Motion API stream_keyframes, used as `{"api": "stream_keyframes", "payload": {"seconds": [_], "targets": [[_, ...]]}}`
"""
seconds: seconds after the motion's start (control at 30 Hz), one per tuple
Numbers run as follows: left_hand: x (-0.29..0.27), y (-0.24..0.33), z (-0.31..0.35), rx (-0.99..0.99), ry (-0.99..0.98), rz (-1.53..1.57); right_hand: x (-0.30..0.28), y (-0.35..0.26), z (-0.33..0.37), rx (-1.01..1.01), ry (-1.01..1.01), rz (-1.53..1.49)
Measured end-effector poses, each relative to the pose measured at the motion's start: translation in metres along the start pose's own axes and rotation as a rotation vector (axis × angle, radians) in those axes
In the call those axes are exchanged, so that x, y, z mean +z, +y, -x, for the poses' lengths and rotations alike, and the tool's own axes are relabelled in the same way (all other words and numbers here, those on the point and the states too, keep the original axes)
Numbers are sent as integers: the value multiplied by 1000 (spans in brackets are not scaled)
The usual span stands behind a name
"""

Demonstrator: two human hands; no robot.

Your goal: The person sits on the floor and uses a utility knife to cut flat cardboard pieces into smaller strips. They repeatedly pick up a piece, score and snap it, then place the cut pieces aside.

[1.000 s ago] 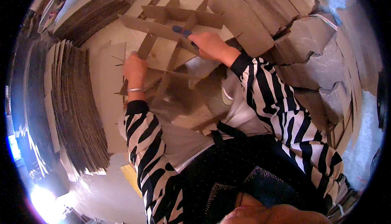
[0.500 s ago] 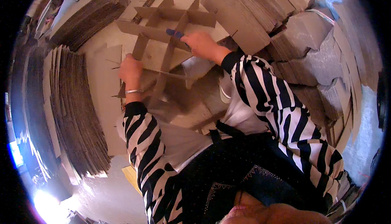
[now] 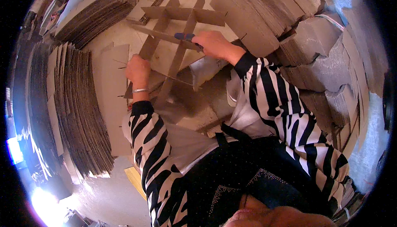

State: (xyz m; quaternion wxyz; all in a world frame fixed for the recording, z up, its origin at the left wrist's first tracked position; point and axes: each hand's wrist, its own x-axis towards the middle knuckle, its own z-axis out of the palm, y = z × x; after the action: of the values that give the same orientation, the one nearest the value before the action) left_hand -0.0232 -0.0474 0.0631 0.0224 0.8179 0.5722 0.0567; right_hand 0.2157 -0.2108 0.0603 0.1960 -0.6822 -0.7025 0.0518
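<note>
A grid of interlocking brown cardboard strips stands on edge in front of me, two long strips crossed by shorter ones. My left hand is closed on the near left part of the grid, at a cardboard strip; its fingertips are hidden. My right hand is closed at the right end of the middle cross strip, which looks tilted over the long strips. A dark blue piece with a reddish band covers or extends from the right fingers; I cannot tell which.
Tall stacks of cut cardboard stand at the left, far left and far right. More cardboard bundles are piled on the right. A flat cardboard sheet lies left of my left hand.
The middle cross strip has shifted right and tipped, showing less of its face. Both hands and the grid sit slightly farther right in view.
</note>
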Motion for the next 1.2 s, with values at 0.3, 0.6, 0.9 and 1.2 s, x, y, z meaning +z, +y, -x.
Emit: {"api": "stream_keyframes", "payload": {"seconds": [0.3,0.6,0.9,1.2], "targets": [[5,4,1,134,-16,-6,0,9,6,133,-32,-20],[6,7,-2,97,-83,-15,-60,112,147,591,144,546],[-28,-81,14,-37,236,51,-106,45,20,619,147,266],[-21,89,86,247,-248,198,-42,34,9,449,246,-239]]}}
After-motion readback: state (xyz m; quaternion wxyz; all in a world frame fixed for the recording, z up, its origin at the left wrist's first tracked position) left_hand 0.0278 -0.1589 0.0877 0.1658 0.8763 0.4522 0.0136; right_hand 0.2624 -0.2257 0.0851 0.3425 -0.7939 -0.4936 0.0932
